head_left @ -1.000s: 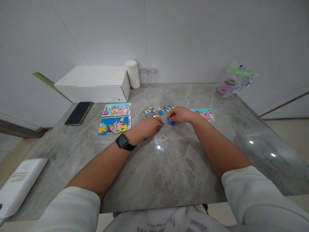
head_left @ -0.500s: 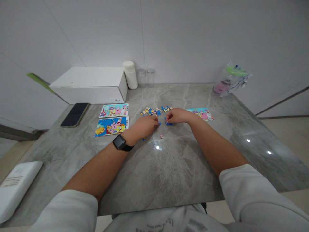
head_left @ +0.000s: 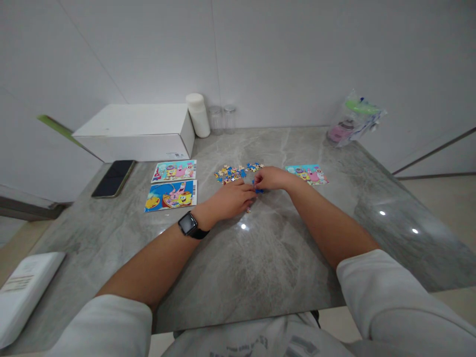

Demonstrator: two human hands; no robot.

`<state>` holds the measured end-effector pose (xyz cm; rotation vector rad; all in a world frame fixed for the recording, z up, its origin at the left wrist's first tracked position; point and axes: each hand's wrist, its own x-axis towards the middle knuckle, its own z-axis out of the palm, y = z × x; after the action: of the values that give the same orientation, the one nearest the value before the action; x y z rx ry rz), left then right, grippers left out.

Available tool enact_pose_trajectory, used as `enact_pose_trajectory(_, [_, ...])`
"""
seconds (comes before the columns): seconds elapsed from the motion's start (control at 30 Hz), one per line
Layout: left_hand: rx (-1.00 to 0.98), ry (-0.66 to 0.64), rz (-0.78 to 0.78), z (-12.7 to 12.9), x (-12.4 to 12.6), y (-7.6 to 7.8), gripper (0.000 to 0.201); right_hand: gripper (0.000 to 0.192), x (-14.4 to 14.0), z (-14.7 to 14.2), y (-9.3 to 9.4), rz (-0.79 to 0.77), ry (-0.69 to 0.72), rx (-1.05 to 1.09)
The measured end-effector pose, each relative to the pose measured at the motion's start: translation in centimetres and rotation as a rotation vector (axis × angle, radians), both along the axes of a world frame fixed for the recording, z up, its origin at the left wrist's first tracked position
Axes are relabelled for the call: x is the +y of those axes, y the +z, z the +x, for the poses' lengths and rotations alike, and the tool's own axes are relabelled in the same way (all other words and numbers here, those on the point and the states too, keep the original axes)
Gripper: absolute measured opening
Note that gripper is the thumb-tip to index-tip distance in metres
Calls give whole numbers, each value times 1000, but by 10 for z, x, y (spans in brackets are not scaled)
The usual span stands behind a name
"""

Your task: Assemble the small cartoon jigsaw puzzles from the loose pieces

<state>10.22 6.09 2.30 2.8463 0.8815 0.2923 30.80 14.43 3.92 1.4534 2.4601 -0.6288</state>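
Nearest, two white sleeves frame the view, with bare forearms reaching out over a grey marbled worktop (head_left: 260, 267). At the near left edge lies a white flat box (head_left: 22, 290), partly cut off by the picture's border. The left wrist wears a black watch (head_left: 188, 224).

Further out, the left hand (head_left: 232, 197) rests palm down, fingers loosely curled and pointed right; whether it grips anything I cannot tell, since its fingertips cover the spot. A small pink piece (head_left: 248, 210) peeks out just under it. The right hand (head_left: 270, 177) sits just beyond, fingers pinched together on a blue piece (head_left: 258, 189) that touches the worktop. The two hands almost meet.

Just behind them a loose heap of puzzle pieces (head_left: 232, 172) is spread out, too small to tell one from another. To its left lie two cartoon cards (head_left: 171, 183), one behind the other; to its right a third card (head_left: 307, 174), its near corner hidden by the right wrist. A dark phone (head_left: 113, 178) lies face up near the left edge.

Farthest, against the wall, stand a shut white carton (head_left: 137, 131), a white cylinder (head_left: 198, 115) just beside it, and two clear jars (head_left: 222, 119) whose contents cannot be made out. At the far right corner a clear bag (head_left: 353, 121) holds something pink and something green.
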Motion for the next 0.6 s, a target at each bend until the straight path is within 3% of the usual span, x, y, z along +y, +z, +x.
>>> enact_pose_trajectory(0.27, [-4, 25, -26, -1, 0, -2, 28, 20, 2, 15, 10, 55, 7, -60])
enact_pose_trajectory(0.6, [69, 29, 21, 3, 0, -9, 34, 23, -3, 6, 6, 43, 48, -121])
